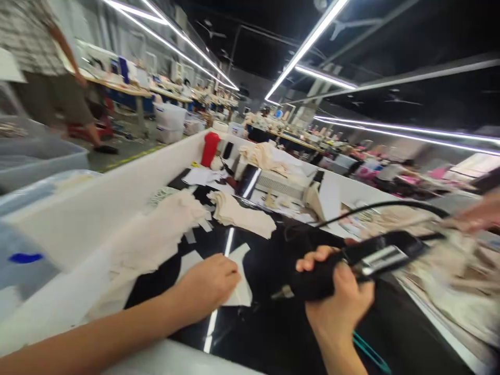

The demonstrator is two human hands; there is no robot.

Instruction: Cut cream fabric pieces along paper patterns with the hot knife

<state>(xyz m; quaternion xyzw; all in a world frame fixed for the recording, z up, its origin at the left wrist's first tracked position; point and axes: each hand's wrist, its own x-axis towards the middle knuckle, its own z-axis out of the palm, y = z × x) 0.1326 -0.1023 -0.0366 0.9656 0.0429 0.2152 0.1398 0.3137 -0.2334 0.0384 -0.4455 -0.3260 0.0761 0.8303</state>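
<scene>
White cut piece (241, 285) lies flat on the black desk (269, 330), pinned under the left hand (209, 284)'s pressed-together fingers so it can't slide; right hand (339, 304)'s fingers wrap tight round a corded black tool (375, 258), tip low just right of the left fingers

The black bench top (269, 328) is hard, smooth and highly glossy, mirroring the ceiling lights as bright streaks. The white walls (128, 182) around it look like smooth, matt board. The loose cream cloth pieces (156, 234) are soft, matt and crumpled, with ragged edges; the folded cream cloth stack (240, 213) has the same dull surface. The flat white cut piece (241, 284) looks thin and matt, whether cloth or paper I cannot tell. The black hand-held tool (375, 255) has a dull, soft-looking black grip (312, 284), a shiny plastic body with a silvery plate, and a bare metal tip. Its black cord (383, 205) looks like smooth rubber. The red bottle (210, 148) is glossy plastic.
</scene>
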